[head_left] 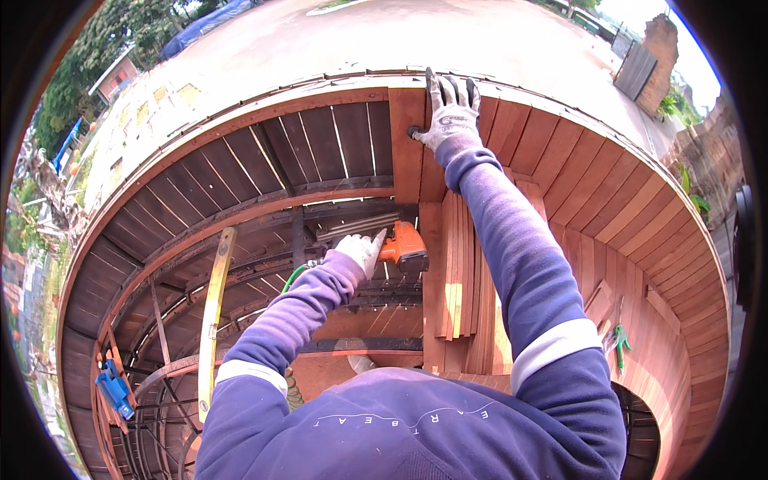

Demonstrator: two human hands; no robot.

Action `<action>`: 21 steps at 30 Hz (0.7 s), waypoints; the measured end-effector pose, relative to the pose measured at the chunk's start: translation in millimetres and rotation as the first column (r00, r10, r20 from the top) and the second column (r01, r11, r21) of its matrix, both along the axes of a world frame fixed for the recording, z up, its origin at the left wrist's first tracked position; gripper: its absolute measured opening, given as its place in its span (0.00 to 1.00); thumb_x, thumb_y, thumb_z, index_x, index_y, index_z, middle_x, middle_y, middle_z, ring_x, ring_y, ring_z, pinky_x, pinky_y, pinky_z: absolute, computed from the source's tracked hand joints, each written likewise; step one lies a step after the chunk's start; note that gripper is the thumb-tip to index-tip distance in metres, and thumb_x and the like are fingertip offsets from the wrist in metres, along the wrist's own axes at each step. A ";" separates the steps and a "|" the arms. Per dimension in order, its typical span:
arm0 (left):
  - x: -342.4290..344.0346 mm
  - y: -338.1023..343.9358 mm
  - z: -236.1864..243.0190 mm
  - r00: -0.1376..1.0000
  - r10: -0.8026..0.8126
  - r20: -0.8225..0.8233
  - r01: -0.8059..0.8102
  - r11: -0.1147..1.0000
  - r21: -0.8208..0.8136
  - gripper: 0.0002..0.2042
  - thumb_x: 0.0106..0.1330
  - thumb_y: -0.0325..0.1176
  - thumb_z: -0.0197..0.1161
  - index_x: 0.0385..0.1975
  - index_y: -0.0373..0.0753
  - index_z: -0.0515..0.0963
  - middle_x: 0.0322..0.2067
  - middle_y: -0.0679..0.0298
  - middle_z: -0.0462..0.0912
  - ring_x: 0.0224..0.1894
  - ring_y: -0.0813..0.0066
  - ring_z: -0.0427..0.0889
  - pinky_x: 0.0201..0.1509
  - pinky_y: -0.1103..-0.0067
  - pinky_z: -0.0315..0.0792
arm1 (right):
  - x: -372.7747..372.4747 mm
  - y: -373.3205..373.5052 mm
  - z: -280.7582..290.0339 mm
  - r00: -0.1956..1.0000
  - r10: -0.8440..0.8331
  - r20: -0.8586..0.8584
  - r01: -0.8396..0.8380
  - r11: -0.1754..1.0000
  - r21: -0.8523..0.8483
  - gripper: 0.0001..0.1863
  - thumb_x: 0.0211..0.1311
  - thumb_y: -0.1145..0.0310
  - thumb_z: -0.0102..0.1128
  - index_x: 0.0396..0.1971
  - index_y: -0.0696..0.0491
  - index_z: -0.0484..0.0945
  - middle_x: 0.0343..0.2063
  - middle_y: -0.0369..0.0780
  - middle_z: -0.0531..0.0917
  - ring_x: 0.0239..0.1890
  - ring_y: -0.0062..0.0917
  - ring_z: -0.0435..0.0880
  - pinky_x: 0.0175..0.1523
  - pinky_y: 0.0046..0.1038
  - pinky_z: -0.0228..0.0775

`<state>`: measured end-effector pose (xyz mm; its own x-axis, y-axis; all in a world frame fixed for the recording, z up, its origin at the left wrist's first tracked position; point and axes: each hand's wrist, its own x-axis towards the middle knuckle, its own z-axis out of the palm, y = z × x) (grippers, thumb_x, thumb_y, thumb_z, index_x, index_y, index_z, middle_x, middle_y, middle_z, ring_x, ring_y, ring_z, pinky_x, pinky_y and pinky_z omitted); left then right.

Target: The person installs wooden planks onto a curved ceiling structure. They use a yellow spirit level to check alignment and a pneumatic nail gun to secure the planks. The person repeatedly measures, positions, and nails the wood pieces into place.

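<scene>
My left hand [362, 254], in a pale glove, is closed on an orange power tool [406, 250]; a green hose [293, 278] runs beside my wrist. My gloved right hand [448, 112] lies with fingers spread on a reddish wooden board [406, 176] at the top edge of a curved wooden structure, its fingertips at the rim. Right of it, fitted planks [592, 176] follow the curve; to the left, dark slatted framing [224, 160] shows. A stack of loose narrow planks [458, 280] lies below my right hand, partly behind my arm.
A yellow spirit level [213, 320] leans across the framing at left. A blue tool [114, 388] sits further left, a green-handled hand tool [620, 344] at right. Beyond the curved rim lie pale pavement [336, 40], trees [104, 48], a dark gate [636, 64] and a rough post [660, 56].
</scene>
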<state>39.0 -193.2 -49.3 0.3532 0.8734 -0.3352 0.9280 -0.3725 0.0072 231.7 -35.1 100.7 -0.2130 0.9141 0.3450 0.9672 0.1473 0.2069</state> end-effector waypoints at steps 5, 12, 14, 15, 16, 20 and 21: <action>7.9 31.5 -20.4 0.999 -0.049 0.014 0.047 0.996 0.071 0.34 0.64 0.40 0.58 0.70 0.38 0.56 0.49 0.50 0.80 0.52 0.57 0.79 0.59 0.67 0.70 | 5.3 6.9 -6.5 1.000 0.013 -0.010 -0.013 1.000 0.022 0.61 0.53 0.31 0.58 0.74 0.45 0.33 0.72 0.36 0.54 0.75 0.27 0.44 0.77 0.44 0.20; 10.2 38.9 -29.0 0.997 -0.075 -0.006 0.076 0.989 0.125 0.31 0.65 0.31 0.49 0.70 0.37 0.55 0.47 0.52 0.81 0.50 0.58 0.80 0.56 0.67 0.71 | 7.0 9.9 -9.6 0.998 0.040 -0.041 -0.040 0.999 0.012 0.61 0.53 0.34 0.61 0.74 0.46 0.33 0.73 0.36 0.53 0.76 0.32 0.42 0.76 0.47 0.21; 10.2 37.5 -31.9 0.999 -0.050 -0.015 0.052 0.992 0.118 0.30 0.65 0.31 0.49 0.70 0.37 0.55 0.47 0.51 0.81 0.50 0.58 0.80 0.56 0.67 0.71 | 4.8 8.9 -9.8 0.997 0.048 -0.059 -0.047 0.999 0.019 0.61 0.53 0.34 0.61 0.74 0.46 0.33 0.73 0.36 0.53 0.76 0.32 0.42 0.76 0.47 0.21; 11.1 37.4 -33.1 0.999 -0.037 -0.015 0.038 0.993 0.116 0.30 0.65 0.31 0.49 0.70 0.37 0.55 0.47 0.51 0.81 0.50 0.58 0.80 0.56 0.67 0.71 | 4.6 8.9 -9.7 0.997 0.053 -0.065 -0.051 0.998 0.024 0.61 0.53 0.34 0.61 0.74 0.46 0.33 0.73 0.36 0.54 0.76 0.31 0.42 0.76 0.47 0.21; 11.2 37.5 -33.8 1.000 -0.031 -0.007 0.031 0.992 0.120 0.30 0.65 0.31 0.48 0.70 0.36 0.56 0.47 0.51 0.81 0.50 0.57 0.80 0.56 0.67 0.71 | 4.6 9.0 -9.9 0.997 0.053 -0.064 -0.051 0.998 0.027 0.60 0.53 0.34 0.61 0.74 0.46 0.33 0.73 0.36 0.54 0.76 0.31 0.42 0.76 0.47 0.21; 13.4 37.7 -32.9 1.000 0.003 -0.007 -0.002 0.994 0.105 0.30 0.66 0.31 0.48 0.69 0.36 0.56 0.48 0.49 0.81 0.51 0.56 0.80 0.57 0.66 0.70 | 3.4 8.7 -9.5 0.998 0.034 -0.043 -0.033 0.999 0.023 0.60 0.53 0.34 0.60 0.75 0.46 0.34 0.73 0.36 0.54 0.76 0.31 0.42 0.76 0.48 0.20; 14.8 38.2 -32.0 1.000 0.013 -0.015 -0.012 0.996 0.094 0.29 0.66 0.31 0.49 0.69 0.36 0.56 0.48 0.49 0.81 0.51 0.55 0.80 0.57 0.66 0.70 | 3.4 8.8 -9.0 0.999 0.024 -0.032 -0.023 1.000 0.020 0.60 0.53 0.34 0.60 0.74 0.46 0.34 0.73 0.36 0.54 0.76 0.31 0.42 0.76 0.48 0.20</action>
<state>53.8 -155.0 -81.3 0.3378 0.9055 -0.2568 0.9322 -0.3595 -0.0413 235.1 -26.4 91.6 -0.2228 0.9020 0.3697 0.9698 0.1663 0.1787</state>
